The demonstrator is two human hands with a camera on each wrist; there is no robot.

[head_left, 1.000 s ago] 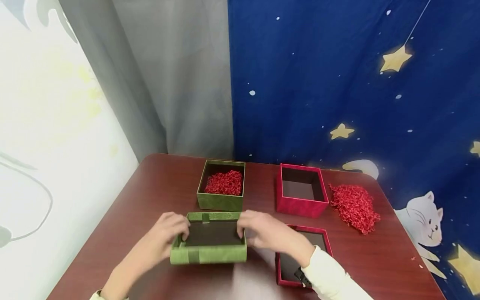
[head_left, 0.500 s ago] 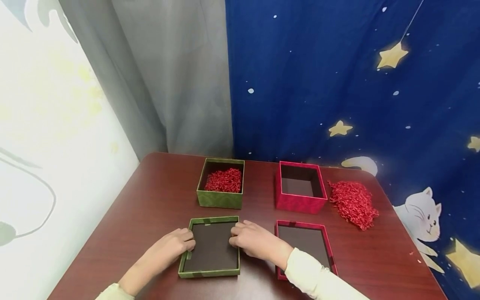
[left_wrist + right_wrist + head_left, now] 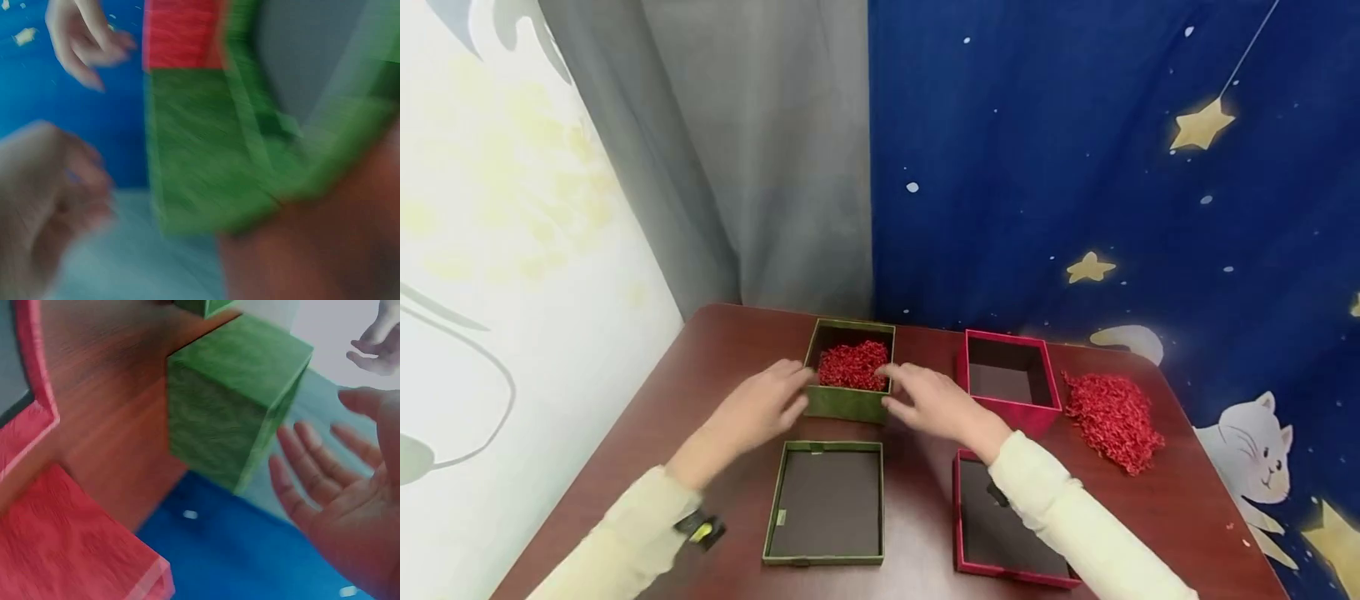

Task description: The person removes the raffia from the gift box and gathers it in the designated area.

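The table (image 3: 715, 367) is being viewed from above and in front by the head camera. The green box (image 3: 234, 412) is being framed closely, apparently sideways and blurred, by both wrist views.

Left wrist view: heavy motion blur; green box (image 3: 206, 150) edges smeared, left hand (image 3: 44, 206) a soft shape, finger pose unreadable. Right wrist view: right hand (image 3: 350, 506) cut by the right and bottom edges; red box (image 3: 69, 544) cut by the bottom edge. Head view: right sleeve covers the near-right corner of the red lid (image 3: 992, 533). Contact between either hand and the green box cannot be determined. Tabletop (image 3: 715, 367) front edge lies outside the frame.
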